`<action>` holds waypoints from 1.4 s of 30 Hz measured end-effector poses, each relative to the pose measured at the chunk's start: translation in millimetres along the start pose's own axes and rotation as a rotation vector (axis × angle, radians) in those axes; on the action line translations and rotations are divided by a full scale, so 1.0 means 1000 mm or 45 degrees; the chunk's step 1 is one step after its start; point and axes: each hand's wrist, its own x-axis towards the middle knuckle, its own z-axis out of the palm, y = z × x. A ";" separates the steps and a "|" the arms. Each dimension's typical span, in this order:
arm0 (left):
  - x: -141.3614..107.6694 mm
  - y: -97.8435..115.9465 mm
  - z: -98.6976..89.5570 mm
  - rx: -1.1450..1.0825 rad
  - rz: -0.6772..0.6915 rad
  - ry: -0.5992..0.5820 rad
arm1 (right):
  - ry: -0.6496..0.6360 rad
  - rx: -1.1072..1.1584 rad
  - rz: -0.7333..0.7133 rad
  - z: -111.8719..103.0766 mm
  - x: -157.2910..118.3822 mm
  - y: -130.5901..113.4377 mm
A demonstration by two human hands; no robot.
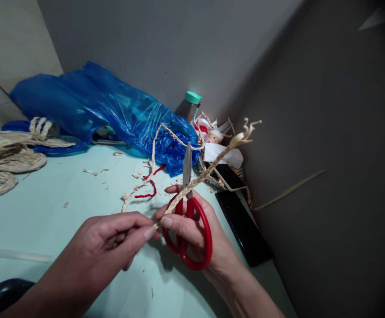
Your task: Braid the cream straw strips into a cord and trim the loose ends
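My left hand (108,240) pinches the lower end of a pale braided straw cord (205,173) between thumb and fingertips. The cord slants up to the right and finishes in a frayed, curling tuft. Close beside it, my right hand (220,243) presses the same braid with its thumb. Red-handled scissors (209,238) hang in that hand too, their blades pointing up behind the cord and looking closed. A thinner braided strand (153,150) loops over the table behind my hands. Some fingers of my right hand are hidden behind the handles.
Crumpled blue plastic bag (113,101) lies along the wall. Bundles of straw braid (16,154) rest at left. Red yarn (154,187) and fibre scraps are scattered on the pale table (63,181). A black phone-like slab (242,229), a teal-capped bottle (192,99) and a cluttered basket (209,176) stand right.
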 end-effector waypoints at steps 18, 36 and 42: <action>-0.003 -0.019 0.001 0.214 0.436 0.281 | -0.014 -0.211 -0.003 -0.010 -0.001 -0.007; -0.004 -0.004 -0.004 -0.230 0.060 0.156 | 0.129 -0.520 -0.241 -0.008 -0.005 -0.011; 0.005 0.003 -0.015 -0.683 -0.138 -0.076 | 0.230 -1.339 -0.650 -0.005 -0.011 -0.006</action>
